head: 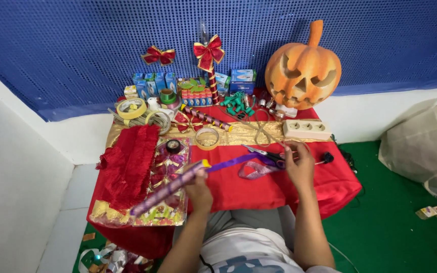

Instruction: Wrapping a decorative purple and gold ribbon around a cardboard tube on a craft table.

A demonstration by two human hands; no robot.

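The left hand (198, 189) is closed around a long stick wrapped in purple ribbon (170, 187), gripping it near its upper end, where a yellow tip shows just above the fingers. The stick slants down toward the near left corner of the red-covered table (330, 187), lying over a clear packet of shiny bows (165, 202). From the stick's top a strip of purple ribbon (233, 162) runs rightward across the cloth to the right hand (299, 164). That hand is curled over the ribbon's far end, next to a pair of scissors (266, 153) with dark handles; whether its fingers pinch the ribbon or the scissors cannot be told. A loose loop of ribbon (254, 171) lies just below the scissors.

Along the left edge of the table lies a red fringed cloth (130, 164). A gold band (238, 134) crosses the middle, with a roll of tape (207, 137) on it and a white power strip (307, 129) at its right end. Toward the far edge stand small blue boxes (150, 83), 2 red bows (208, 53), tape rolls (131, 107) and, at the far right corner, an orange carved pumpkin (303, 71).
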